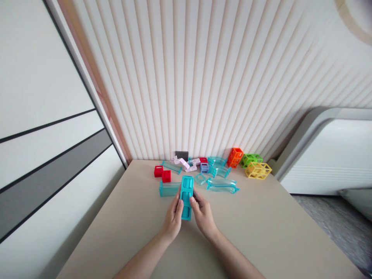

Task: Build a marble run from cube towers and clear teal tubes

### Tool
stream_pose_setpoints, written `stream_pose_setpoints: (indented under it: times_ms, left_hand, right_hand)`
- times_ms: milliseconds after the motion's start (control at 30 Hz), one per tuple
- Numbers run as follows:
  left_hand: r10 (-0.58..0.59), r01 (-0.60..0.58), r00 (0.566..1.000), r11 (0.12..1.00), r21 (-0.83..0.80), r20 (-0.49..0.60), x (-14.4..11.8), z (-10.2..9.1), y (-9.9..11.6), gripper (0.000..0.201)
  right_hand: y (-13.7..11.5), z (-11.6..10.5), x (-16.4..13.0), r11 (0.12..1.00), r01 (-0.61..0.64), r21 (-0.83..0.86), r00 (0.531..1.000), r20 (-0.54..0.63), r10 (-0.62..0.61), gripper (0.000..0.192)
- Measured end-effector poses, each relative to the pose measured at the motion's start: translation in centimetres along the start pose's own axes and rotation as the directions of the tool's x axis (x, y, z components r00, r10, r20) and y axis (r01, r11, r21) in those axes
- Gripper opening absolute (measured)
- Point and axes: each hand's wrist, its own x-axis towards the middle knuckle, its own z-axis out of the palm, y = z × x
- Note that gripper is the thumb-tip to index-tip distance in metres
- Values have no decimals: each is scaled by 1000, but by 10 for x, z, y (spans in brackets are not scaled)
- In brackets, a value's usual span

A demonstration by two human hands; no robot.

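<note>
Both hands (188, 215) around a teal block (186, 197); clear tracks (222, 185) beyond, perhaps touching.

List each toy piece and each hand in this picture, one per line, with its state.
Teal frame block: gripped by both hands.
Left hand: closed on block.
Right hand: closed on block.
Clear curved track: lying flat.
Red cubes: side by side.
Orange frame: upright.
Yellow frame: lying flat.

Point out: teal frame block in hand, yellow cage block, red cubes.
teal frame block (186, 192), head view, upper window of the frame
yellow cage block (258, 170), head view, top face
red cubes (166, 176), head view, nearer cube's front
</note>
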Motion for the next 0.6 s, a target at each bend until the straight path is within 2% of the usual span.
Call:
stream_pose_setpoints:
  times_ms: [133,333,467,600]
  left_hand:
    - [15,-15,1000,1000,3,19,0,-2,-1,59]
    - [-7,6,1000,1000,-27,-23,-1,-3,1,67]
    - [-3,1,1000,998,-62,-22,1,-3,9,69]
    - [-18,20,1000,988,-152,14,3,-1,15,79]
  right_hand:
    - [0,-1,-1,999,24,-21,1000,6,-24,49]
    - [-5,-5,-4,976,151,-157,989,29,-148,46]
    - [-8,-4,-4,986,93,-140,995,-13,-96,44]
    - [-7,-2,-2,999,21,27,1000,-20,-21,49]
